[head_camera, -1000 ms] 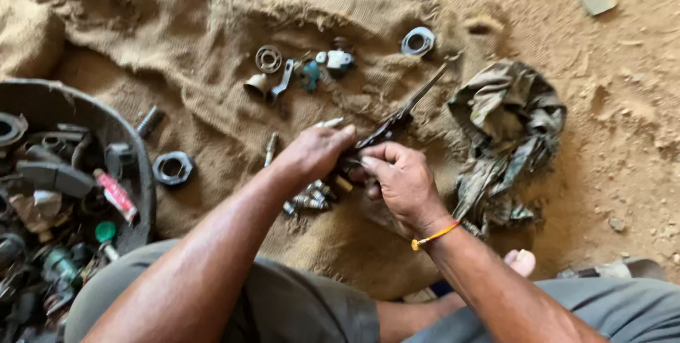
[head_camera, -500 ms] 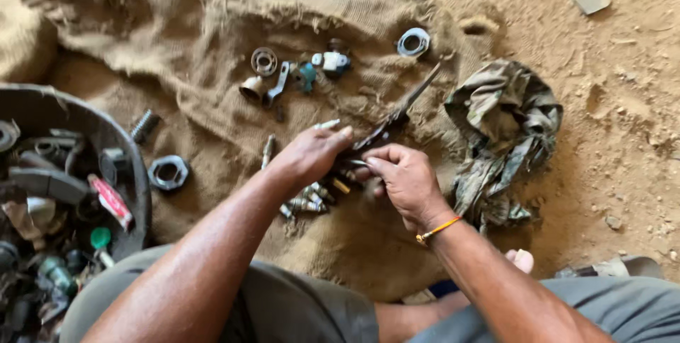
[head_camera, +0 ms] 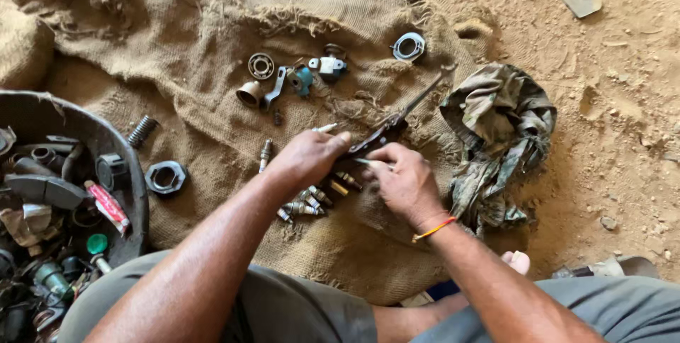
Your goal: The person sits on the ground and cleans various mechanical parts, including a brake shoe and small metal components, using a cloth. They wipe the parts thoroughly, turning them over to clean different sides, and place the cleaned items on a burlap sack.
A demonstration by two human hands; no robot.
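My left hand and right hand grip a long dark tool. Spark plugs lie just below on the burlap sack.

The left hand covers the near end of a long dark metal tool, so its grip cannot be seen. The right hand hides most of a thin pale piece. At lower left, the frame edge cuts off a dark tub; its jumbled parts are too cluttered to identify.
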